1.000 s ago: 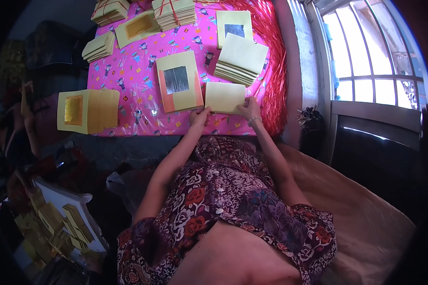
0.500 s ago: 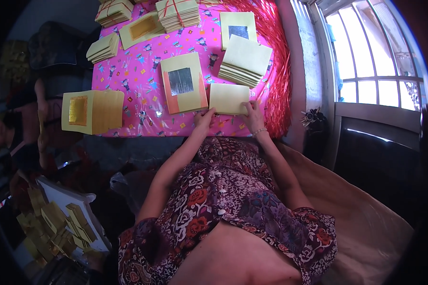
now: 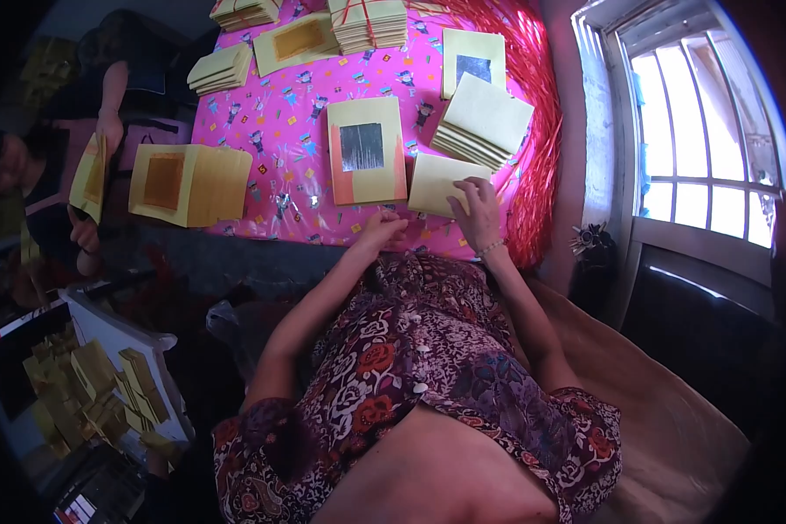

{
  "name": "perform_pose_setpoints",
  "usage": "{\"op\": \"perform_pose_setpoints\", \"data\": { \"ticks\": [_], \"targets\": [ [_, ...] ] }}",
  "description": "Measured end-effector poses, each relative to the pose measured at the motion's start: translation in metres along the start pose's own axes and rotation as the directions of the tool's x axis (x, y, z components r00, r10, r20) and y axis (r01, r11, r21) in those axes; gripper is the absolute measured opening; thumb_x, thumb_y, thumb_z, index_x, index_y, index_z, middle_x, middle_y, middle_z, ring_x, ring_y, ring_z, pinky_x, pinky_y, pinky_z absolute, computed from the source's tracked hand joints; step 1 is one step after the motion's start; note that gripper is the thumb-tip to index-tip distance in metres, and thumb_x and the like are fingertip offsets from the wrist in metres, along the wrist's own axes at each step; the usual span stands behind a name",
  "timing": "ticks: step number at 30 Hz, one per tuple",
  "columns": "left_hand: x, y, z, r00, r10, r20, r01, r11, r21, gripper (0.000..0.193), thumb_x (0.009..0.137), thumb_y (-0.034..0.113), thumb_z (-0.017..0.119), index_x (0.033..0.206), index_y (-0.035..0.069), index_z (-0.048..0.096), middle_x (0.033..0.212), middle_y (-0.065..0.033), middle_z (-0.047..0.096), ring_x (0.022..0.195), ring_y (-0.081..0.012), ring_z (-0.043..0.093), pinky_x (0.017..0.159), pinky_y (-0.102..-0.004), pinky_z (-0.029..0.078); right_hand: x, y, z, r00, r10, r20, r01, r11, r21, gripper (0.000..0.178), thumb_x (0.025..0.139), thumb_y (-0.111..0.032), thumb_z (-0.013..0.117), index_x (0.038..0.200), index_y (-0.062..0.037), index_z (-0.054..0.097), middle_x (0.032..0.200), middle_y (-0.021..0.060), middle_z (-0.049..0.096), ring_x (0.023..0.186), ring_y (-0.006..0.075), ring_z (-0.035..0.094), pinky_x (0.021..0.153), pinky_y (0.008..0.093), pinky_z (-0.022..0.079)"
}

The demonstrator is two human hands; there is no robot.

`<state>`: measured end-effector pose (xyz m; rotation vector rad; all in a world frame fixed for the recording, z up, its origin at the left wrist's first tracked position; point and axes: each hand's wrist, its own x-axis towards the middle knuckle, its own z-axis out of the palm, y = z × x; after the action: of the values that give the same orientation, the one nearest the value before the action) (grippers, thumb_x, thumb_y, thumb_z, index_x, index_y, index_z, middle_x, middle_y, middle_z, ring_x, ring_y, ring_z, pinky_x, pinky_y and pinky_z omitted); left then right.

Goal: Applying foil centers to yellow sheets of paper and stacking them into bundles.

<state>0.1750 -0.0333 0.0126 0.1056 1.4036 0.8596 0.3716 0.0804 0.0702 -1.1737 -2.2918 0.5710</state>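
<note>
A folded yellow paper [image 3: 431, 182] lies near the front edge of the pink table, slightly turned. Over its right part is my right hand [image 3: 479, 212], fingers apart and bent, the tips at the paper's surface. My left hand [image 3: 381, 230] is off the paper at the table's front edge, its fingers curled together with nothing visible in them. Left of the folded paper is a stack of yellow sheets [image 3: 386, 122] with a silver square [image 3: 361, 147] and orange-red side bands on top. Just behind sits a fanned stack of folded papers [image 3: 487, 113].
Tied paper bundles [image 3: 368, 26] stand along the far side. At the left corner lies a yellow stack with a gold square [image 3: 163, 180]. Red plastic strands [image 3: 546, 113] hang along the right edge by a barred window [image 3: 699, 122]. Another person [image 3: 61, 166] handles yellow paper at left.
My left hand has let go of the folded paper and drawn back. My right hand has lifted from its corner onto its face. The paper has turned slightly. The other person has come into view.
</note>
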Motion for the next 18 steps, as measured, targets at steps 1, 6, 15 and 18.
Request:
{"op": "perform_pose_setpoints", "data": {
  "ticks": [1,6,15,18],
  "targets": [
    [-0.004,0.001,-0.01,1.0,0.003,-0.007,-0.003,1.0,-0.009,0.027,0.078,0.02,0.07,0.097,0.007,0.055,0.086,-0.0044,0.061,0.067,-0.0164,0.061,0.056,-0.0296,0.051,0.009,-0.008,0.004,0.997,-0.055,0.056,0.052,0.997,0.053,0.033,0.073,-0.014,0.069,0.103,-0.0081,0.056,0.097,0.0108,0.054,0.095,0.0293,0.052,0.08,0.04,0.044],
    [-0.021,0.027,-0.044,0.793,0.609,0.013,-0.506,0.647,0.571,0.026,0.076,0.012,0.069,0.096,0.005,0.056,0.087,-0.0068,0.06,0.075,-0.0206,0.061,0.065,-0.0313,0.05,0.037,-0.025,0.05,0.941,-0.206,0.27,0.214,0.977,-0.002,0.028,0.073,-0.018,0.066,0.098,-0.0116,0.057,0.091,0.0055,0.054,0.091,0.025,0.052,0.078,0.0371,0.042],
    [-0.02,0.059,-0.076,0.535,0.805,0.258,-0.436,0.001,0.9,0.043,0.065,0.008,0.073,0.104,0.007,0.054,0.105,-0.011,0.051,0.102,-0.0319,0.047,0.087,-0.0394,0.042,0.062,-0.032,0.091,0.805,-0.35,0.479,0.46,0.878,-0.133,0.031,0.066,-0.023,0.068,0.092,-0.0121,0.055,0.091,0.0039,0.052,0.089,0.0199,0.053,0.078,0.0341,0.041],
    [-0.014,0.059,-0.085,0.558,0.767,0.317,-0.479,-0.014,0.878,0.044,0.065,0.008,0.073,0.104,0.007,0.054,0.107,-0.0106,0.051,0.104,-0.032,0.046,0.089,-0.0394,0.041,0.065,-0.033,0.089,0.772,-0.35,0.531,0.463,0.881,-0.093,0.028,0.069,-0.026,0.068,0.09,-0.0118,0.056,0.09,0.0036,0.052,0.088,0.0197,0.055,0.076,0.0336,0.045]
  ]
}}
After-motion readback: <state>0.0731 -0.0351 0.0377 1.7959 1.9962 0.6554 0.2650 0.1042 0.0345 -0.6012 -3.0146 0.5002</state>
